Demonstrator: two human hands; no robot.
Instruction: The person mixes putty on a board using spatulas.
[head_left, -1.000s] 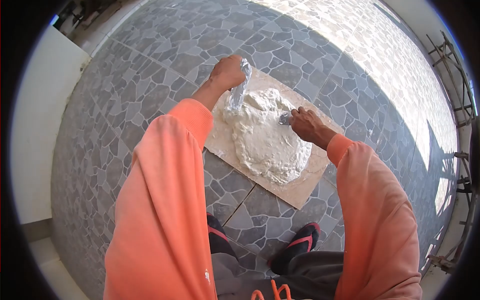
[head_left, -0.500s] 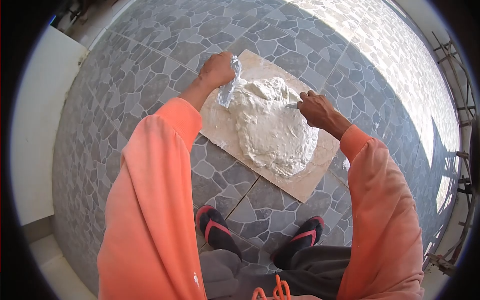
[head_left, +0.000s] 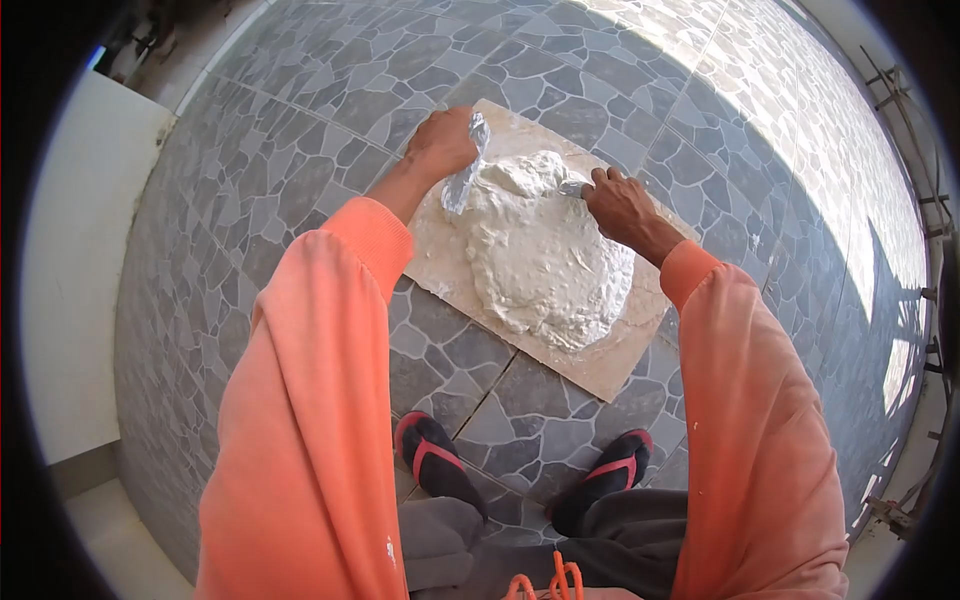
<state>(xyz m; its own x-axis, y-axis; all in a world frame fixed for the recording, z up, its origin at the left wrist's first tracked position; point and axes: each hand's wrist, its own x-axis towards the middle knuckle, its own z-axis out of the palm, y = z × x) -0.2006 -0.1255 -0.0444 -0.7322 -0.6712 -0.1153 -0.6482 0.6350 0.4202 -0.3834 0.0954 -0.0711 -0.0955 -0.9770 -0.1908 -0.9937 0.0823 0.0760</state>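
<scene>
A thick, lumpy mound of wet white putty (head_left: 550, 265) is spread over a beige tile (head_left: 606, 376) lying on the floor. My left hand (head_left: 440, 142) is closed around a wide metal scraper (head_left: 463, 182), its smeared blade upright at the mound's upper left edge. At the upper right, my right hand (head_left: 625, 208) grips a putty knife (head_left: 573, 189). Its short metal blade touches the putty, and its handle is hidden in my fingers.
Stone-patterned floor tiles (head_left: 300, 150) surround the work, with sunlight across the upper right. My sandalled feet (head_left: 440, 460) stand just below the tile. A white block or wall (head_left: 80, 260) is at the left; thin rods (head_left: 915, 140) line the right edge.
My right hand and the putty knife have moved up and left along the mound, pushing putty toward the top. The scraper in my left hand has shifted slightly right.
</scene>
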